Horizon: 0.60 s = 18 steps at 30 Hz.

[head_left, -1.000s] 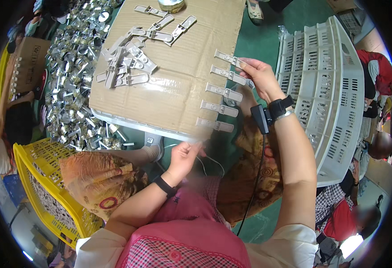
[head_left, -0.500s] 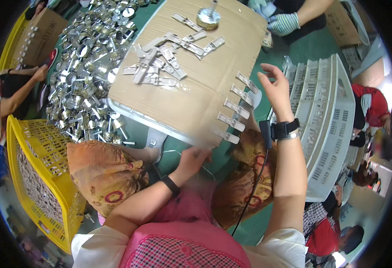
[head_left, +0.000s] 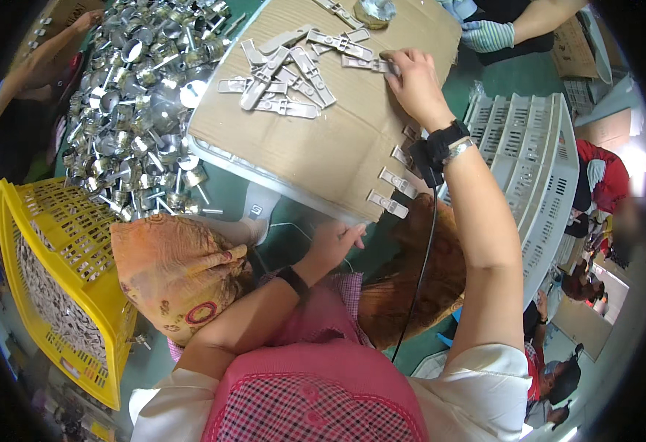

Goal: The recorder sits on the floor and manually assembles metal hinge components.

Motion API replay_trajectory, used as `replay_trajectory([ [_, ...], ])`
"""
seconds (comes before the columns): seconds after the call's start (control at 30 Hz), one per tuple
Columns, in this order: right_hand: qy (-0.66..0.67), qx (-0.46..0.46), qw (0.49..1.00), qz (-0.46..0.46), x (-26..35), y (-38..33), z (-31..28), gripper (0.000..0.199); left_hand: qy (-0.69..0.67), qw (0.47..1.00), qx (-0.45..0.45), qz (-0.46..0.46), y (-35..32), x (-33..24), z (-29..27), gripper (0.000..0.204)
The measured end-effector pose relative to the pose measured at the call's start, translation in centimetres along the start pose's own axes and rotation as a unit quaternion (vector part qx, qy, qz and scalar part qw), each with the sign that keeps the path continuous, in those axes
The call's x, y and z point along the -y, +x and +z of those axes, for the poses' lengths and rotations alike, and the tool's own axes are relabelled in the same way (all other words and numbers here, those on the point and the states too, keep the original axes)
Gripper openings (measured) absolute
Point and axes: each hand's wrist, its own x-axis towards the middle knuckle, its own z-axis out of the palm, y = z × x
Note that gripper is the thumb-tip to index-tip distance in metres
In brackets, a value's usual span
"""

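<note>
Reaching to the far side of the cardboard sheet (head_left: 337, 140), the right hand (head_left: 413, 82) rests its fingertips on a flat grey metal bracket (head_left: 371, 64) at the edge of a loose pile (head_left: 286, 77); whether it pinches the piece I cannot tell. The left hand (head_left: 334, 243), fingers curled, steadies the sheet's near edge from below. A row of brackets (head_left: 393, 191) lies beside the right wrist (along the sheet's border). Judged step: picking the next piece; next it must be gripped cleanly and set in line.
</note>
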Motion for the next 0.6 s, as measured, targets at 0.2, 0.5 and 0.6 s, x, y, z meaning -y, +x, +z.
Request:
replay_trajectory([
  [0.2,0.008,0.008,0.996,0.086,-0.4,-0.5,-0.6,0.018,-0.005,0.996,-0.013,0.084,-0.1,0.6,0.6,0.030],
  [0.5,0.159,-0.113,0.975,0.104,-1.2,-4.7,-6.3,0.015,0.061,0.993,-0.030,0.092,-0.8,-0.2,0.4,0.030],
  [0.6,0.335,-0.104,0.917,0.188,-3.9,-7.6,-7.5,0.012,0.048,0.995,-0.031,0.080,-0.8,0.0,0.2,0.028],
])
